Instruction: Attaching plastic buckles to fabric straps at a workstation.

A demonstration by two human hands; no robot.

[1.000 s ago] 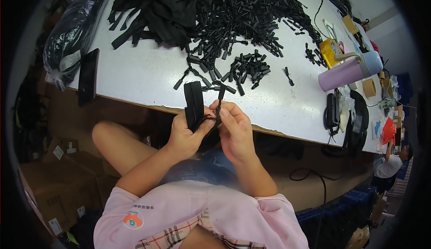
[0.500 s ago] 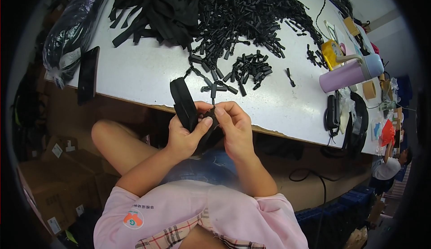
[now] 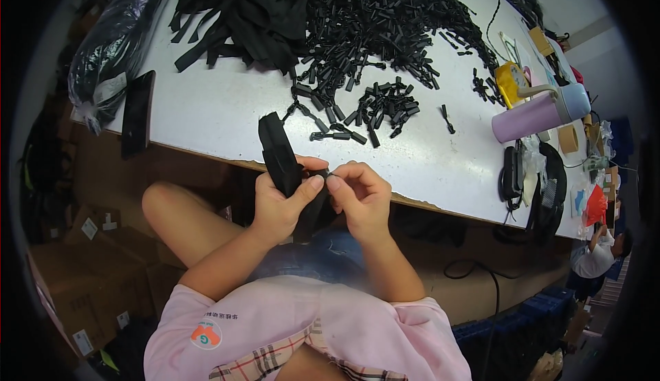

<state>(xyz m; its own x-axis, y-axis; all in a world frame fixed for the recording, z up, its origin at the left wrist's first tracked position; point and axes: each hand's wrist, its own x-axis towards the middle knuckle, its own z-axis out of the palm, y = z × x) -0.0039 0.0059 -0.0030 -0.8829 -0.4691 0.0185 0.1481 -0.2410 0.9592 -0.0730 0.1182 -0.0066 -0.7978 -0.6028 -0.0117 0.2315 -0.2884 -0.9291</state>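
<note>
My left hand (image 3: 278, 209) is closed around a folded black fabric strap (image 3: 276, 150), which stands up past the fingers, just in front of the table's near edge. Thumb and forefinger of my right hand (image 3: 364, 205) pinch together right against the left fingertips; what lies between them is mostly hidden, though dark material shows there. More black fabric hangs below the two hands. On the table beyond lies a short row of black cord pulls (image 3: 337, 133), and a small heap of them (image 3: 381, 109) sits to its right.
A large pile of black cord pulls (image 3: 385, 23) covers the table's far middle, beside black straps (image 3: 254, 30). At left are a plastic-wrapped bundle (image 3: 113, 51) and a dark flat phone-like slab (image 3: 138, 114). A purple bottle (image 3: 526, 116) lies at right. Cardboard boxes (image 3: 89, 278) stand lower left.
The cord pull that stood upright above my fingertips no longer shows there. My right hand has turned slightly and its fingers are more curled; the left still grips the strap.
</note>
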